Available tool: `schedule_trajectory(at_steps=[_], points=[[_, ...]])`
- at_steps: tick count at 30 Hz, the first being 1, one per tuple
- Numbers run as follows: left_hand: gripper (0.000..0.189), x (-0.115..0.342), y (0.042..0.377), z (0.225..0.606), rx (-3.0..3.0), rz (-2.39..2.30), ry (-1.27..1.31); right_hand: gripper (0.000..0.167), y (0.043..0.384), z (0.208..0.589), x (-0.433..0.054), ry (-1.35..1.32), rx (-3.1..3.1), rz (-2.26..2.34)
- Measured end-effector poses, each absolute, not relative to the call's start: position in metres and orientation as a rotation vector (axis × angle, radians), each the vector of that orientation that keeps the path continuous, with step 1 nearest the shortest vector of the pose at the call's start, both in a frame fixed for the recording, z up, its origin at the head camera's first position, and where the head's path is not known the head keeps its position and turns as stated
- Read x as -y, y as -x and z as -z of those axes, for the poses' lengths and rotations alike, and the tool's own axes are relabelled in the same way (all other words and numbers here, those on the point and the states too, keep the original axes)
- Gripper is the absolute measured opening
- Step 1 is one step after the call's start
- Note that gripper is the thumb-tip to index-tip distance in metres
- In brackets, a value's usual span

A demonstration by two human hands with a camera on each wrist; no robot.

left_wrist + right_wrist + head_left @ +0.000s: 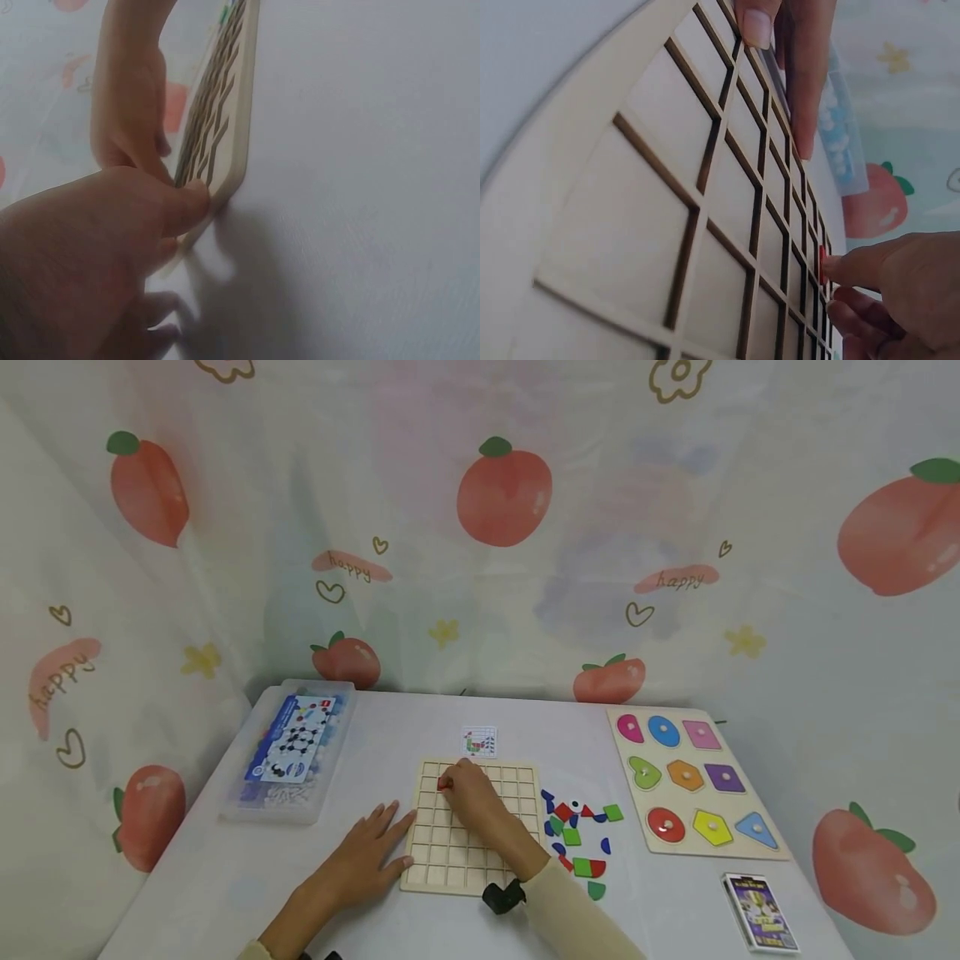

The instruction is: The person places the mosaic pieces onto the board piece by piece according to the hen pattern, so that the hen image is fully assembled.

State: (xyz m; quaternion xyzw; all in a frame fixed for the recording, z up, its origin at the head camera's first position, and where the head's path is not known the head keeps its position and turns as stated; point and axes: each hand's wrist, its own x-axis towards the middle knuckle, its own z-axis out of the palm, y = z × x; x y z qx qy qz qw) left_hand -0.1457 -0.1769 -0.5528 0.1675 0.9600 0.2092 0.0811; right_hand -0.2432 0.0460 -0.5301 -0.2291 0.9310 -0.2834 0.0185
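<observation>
A wooden grid board [461, 881] with square cells lies flat on the table. My left hand [363, 847] rests at its left edge, fingers spread and straight; in the left wrist view the thumb of the left hand [105, 232] touches the board's rim [240, 150]. Over the upper left cells, my right hand [474, 797] pinches a small red piece [442, 783] between thumb and fingers. From the right wrist, that red piece [823, 264] shows as a thin edge at the far cells, under the fingertips of the right hand [907, 289]. Its exact shape is hidden.
Several loose green, blue and red pieces [572, 837] lie right of the board. A small pattern card [478, 741] sits behind it. A lidded plastic box [292, 752] stands at left, a knob shape puzzle [701, 843] at right, and a card pack [761, 912] near the front right.
</observation>
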Motion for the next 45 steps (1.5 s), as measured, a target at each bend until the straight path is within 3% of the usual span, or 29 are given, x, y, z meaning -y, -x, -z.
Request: schedule_trajectory(at_steps=[11, 18, 23, 31, 36, 42, 45], points=[[0.069, 0.175, 0.145, 0.553, -2.869, -0.619, -0.471, 0.017, 0.243, 0.521, -0.12, 0.489, -2.923, 0.962], [0.069, 0.173, 0.146, 0.551, -2.886, -0.604, -0.458, 0.041, 0.234, 0.51, -0.202, 0.173, -2.931, 0.801], [0.069, 0.173, 0.146, 0.552, -2.876, -0.603, -0.463, 0.037, 0.225, 0.503, -0.246, 0.084, -2.879, 0.659], [0.069, 0.175, 0.145, 0.551, -2.871, -0.607, -0.462, 0.021, 0.219, 0.521, -0.259, 0.112, -2.943, 0.619], [0.069, 0.176, 0.146, 0.554, -2.876, -0.602, -0.47, 0.026, 0.221, 0.528, -0.259, 0.134, -2.981, 0.62], [0.069, 0.175, 0.145, 0.554, -2.878, -0.599, -0.469, 0.016, 0.227, 0.536, -0.26, 0.13, -2.978, 0.685], [0.069, 0.174, 0.144, 0.552, -2.872, -0.61, -0.459, 0.021, 0.228, 0.537, -0.262, 0.091, -2.971, 0.702]])
